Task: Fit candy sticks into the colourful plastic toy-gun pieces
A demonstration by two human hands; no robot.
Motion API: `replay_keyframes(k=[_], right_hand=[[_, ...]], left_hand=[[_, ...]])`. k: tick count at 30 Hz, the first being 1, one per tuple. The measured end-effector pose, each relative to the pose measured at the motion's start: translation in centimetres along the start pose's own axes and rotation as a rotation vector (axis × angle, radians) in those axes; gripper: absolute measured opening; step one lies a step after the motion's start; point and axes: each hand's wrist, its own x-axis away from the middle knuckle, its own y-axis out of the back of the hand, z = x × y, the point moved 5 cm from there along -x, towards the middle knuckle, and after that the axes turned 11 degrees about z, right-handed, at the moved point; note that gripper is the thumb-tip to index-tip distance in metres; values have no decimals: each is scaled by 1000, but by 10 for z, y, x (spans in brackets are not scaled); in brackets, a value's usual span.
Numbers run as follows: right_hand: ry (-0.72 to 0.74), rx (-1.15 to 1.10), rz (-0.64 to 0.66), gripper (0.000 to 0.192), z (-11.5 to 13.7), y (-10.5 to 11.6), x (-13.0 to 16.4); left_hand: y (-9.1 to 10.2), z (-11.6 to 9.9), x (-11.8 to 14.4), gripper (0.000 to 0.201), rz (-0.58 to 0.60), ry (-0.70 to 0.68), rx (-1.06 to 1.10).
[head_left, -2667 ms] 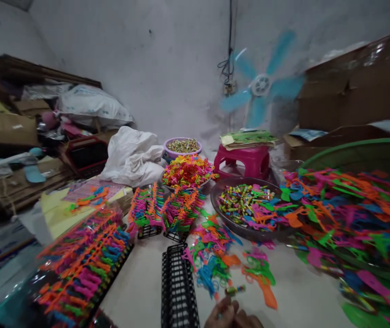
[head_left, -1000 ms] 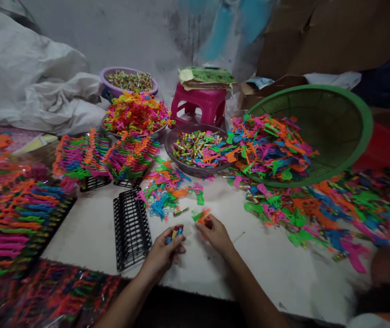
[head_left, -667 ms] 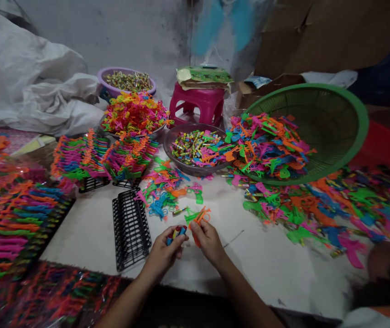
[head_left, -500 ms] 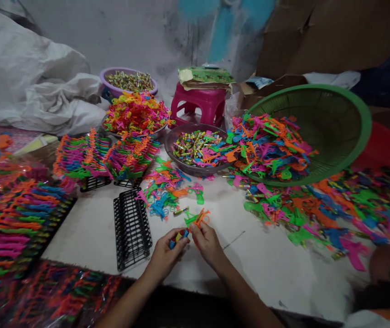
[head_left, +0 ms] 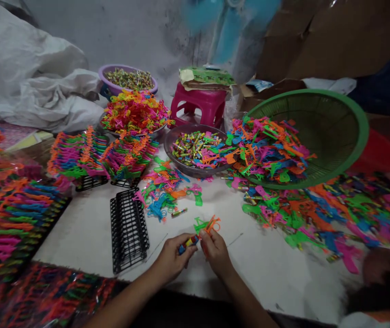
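My left hand (head_left: 172, 256) is closed on a small wrapped tube (head_left: 188, 244), yellow, red and blue, its end pointing toward my other hand. Pinched in my right hand (head_left: 216, 253) is an orange plastic toy gun piece (head_left: 211, 224) with a ring at one side. A green plastic piece (head_left: 200, 224) shows just beyond those fingertips; whether it is held too, I cannot tell. Both hands nearly touch above the white tabletop (head_left: 249, 269). Farther off lie a loose wrapped tube (head_left: 179, 212) and a pile of colourful plastic pieces (head_left: 160, 200).
Left of my hands stands a black grid rack (head_left: 129, 232); filled racks (head_left: 20, 218) are beyond it. Behind are a bowl (head_left: 200, 172) of tubes, a green basket (head_left: 361, 132) and a pink stool (head_left: 198, 98). Toy guns (head_left: 300, 209) spread to the right, near another person's arm (head_left: 382, 264).
Both hands have shifted slightly right and lower in view, still holding the tube and the orange piece. The tube now sits closer to the right hand's fingers.
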Motion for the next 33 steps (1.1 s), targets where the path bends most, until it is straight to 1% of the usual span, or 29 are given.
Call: replay_keyframes(k=[6, 9, 12, 16, 19, 21, 22, 23, 24, 25, 26, 27, 28, 29, 30, 31, 32, 33], right_hand=[[5, -2, -33, 35, 5, -10, -5], [5, -28, -20, 35, 6, -15, -5], [-1, -32, -18, 36, 7, -16, -4], [-7, -11, -43, 35, 10, -17, -1], [-36, 5, -23, 36, 10, -24, -3], [-39, 39, 0, 38, 7, -20, -8], [-36, 74, 4, 40, 4, -12, -11], [-41, 118, -1, 42, 1, 2, -13], [-66, 173, -20, 44, -4, 22, -15], [-119, 240, -57, 48, -10, 47, -16], [-203, 311, -105, 51, -17, 76, -15], [-347, 413, -181, 55, -23, 107, -13], [-528, 538, -255, 56, -29, 135, -10], [-668, 672, -373, 55, -29, 159, -6], [-733, 763, -463, 51, -25, 173, -6], [-728, 812, -506, 46, -20, 175, -10], [-648, 820, -503, 42, -15, 166, -20], [-513, 793, -448, 38, -10, 147, -34]], left_hand=[[9, -8, 7, 28, -125, -172, -207], [11, -8, 11, 29, -141, -230, -294], [11, -8, 13, 32, -140, -263, -354], [8, -9, 15, 36, -94, -293, -337], [4, -7, 14, 37, -89, -254, -262], [2, -4, 12, 38, -106, -206, -203], [2, -1, 10, 38, -116, -174, -179], [5, 3, 9, 37, -129, -133, -160], [9, 8, 7, 36, -152, -83, -142], [15, 14, 6, 35, -187, -24, -126], [22, 21, 6, 34, -230, 36, -108], [29, 27, 6, 35, -273, 90, -83], [35, 34, 6, 36, -307, 131, -48], [38, 39, 5, 37, -327, 156, -1], [39, 44, 4, 39, -335, 168, 52], [37, 48, 2, 41, -326, 171, 110], [33, 50, -1, 43, -304, 169, 166], [27, 52, -3, 44, -276, 166, 210]])
